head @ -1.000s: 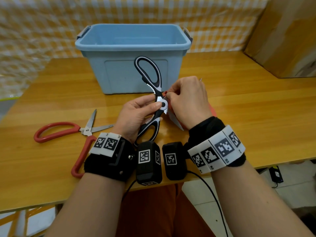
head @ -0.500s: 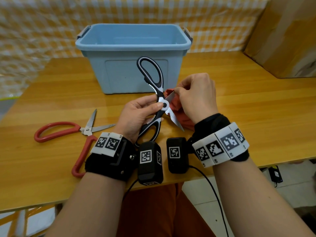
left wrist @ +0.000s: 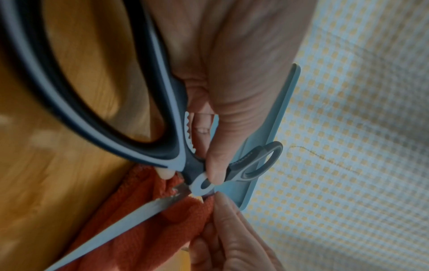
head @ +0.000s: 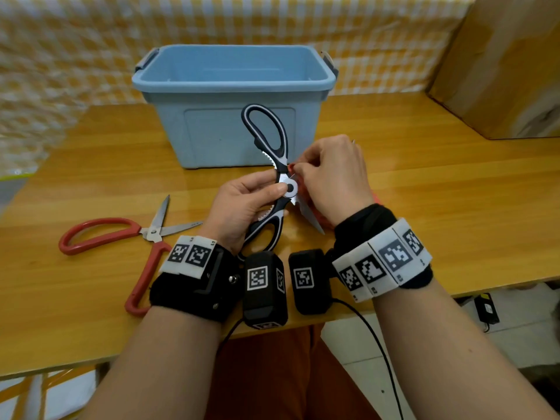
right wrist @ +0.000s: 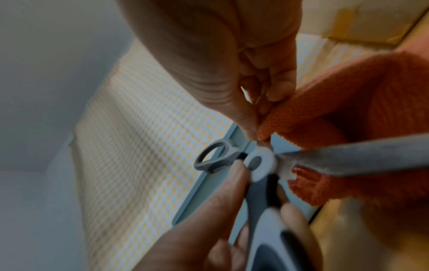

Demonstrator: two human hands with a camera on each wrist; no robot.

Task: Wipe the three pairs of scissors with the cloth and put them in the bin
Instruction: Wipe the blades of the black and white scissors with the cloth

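Observation:
My left hand (head: pixel 272 192) grips the black-and-white kitchen scissors (head: pixel 290 187) around their lower handle, thumb on the pivot, with the blades spread open. One handle loop stands up in front of the blue bin (head: pixel 233 86). My right hand (head: pixel 303 174) pinches the orange cloth (right wrist: pixel 348 102) around the upper blade close to the pivot; that blade's tip pokes out past my knuckles. The other blade (left wrist: pixel 120 225) lies bare across the cloth (left wrist: pixel 144 238). Red-handled scissors (head: pixel 154 233) lie open on the table to the left. A third pair is not in view.
The wooden table (head: pixel 454 207) runs out to its front edge just below my wrists. A cardboard box (head: pixel 500 71) stands at the back right. A yellow checked sheet (head: pixel 75 56) hangs behind the bin.
My right hand, which had drawn the cloth out along the upper blade, has slid back down to the pivot. The left hand keeps its hold on the scissors.

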